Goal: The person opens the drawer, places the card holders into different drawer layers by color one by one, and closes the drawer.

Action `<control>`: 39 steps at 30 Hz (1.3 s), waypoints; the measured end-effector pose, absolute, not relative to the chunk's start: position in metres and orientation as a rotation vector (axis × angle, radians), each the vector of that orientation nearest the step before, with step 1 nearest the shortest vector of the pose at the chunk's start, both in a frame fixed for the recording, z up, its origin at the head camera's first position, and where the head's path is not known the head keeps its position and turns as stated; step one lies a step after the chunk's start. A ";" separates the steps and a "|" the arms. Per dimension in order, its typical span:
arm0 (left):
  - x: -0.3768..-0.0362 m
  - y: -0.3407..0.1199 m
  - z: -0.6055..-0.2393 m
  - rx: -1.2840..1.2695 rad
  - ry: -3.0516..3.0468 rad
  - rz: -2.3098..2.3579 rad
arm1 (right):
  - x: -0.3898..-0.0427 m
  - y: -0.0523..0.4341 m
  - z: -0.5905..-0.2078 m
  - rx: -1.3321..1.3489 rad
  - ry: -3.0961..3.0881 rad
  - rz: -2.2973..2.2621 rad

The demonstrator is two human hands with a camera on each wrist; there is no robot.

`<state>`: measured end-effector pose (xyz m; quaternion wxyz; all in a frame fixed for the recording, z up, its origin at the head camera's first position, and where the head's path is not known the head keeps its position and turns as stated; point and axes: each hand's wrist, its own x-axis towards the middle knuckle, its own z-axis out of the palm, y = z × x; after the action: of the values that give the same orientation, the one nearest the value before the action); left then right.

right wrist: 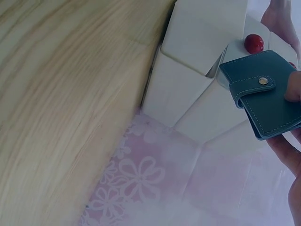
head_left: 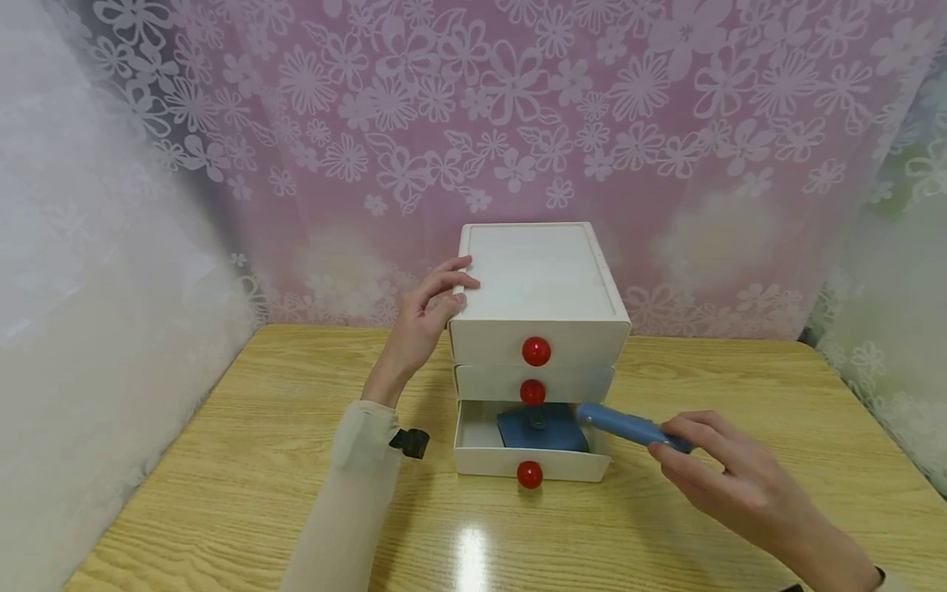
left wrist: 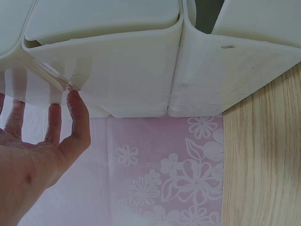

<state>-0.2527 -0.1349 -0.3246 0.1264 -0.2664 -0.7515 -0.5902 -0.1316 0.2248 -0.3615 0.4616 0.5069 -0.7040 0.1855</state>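
A white three-drawer cabinet (head_left: 533, 271) with red round knobs stands on the table, its bottom drawer (head_left: 481, 459) pulled out. In that drawer lies a blue wallet (head_left: 543, 429) with a strap closure. My left hand (head_left: 425, 316) rests its fingers against the upper left side and top edge of the cabinet; its fingertips (left wrist: 73, 99) touch the white side in the left wrist view. To the right of the drawer, my right hand (head_left: 728, 473) pinches another blue wallet (right wrist: 263, 99) between thumb and fingers. A snap strap with a silver button crosses that wallet.
The wooden table (head_left: 296, 395) extends on both sides of the cabinet. Behind it hangs a pink curtain (head_left: 444, 123) with white flowers. Pale flowered sheets border the left and right sides. The middle drawer (head_left: 481, 382) and the top drawer (head_left: 488, 344) are closed.
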 end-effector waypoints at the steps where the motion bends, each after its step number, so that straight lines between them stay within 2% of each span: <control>1: -0.253 -0.135 -0.325 -0.776 -2.187 -1.719 | -0.131 0.223 -0.361 1.261 -1.731 0.467; 39: -0.251 -0.136 -0.324 -0.761 -2.208 -1.687 | -0.141 0.197 -0.374 1.345 -1.816 0.387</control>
<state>-0.2515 -0.1356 -0.3237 0.1299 -0.2620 -0.7599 -0.5805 -0.1415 0.1969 -0.3737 0.4116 0.5345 -0.7219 0.1540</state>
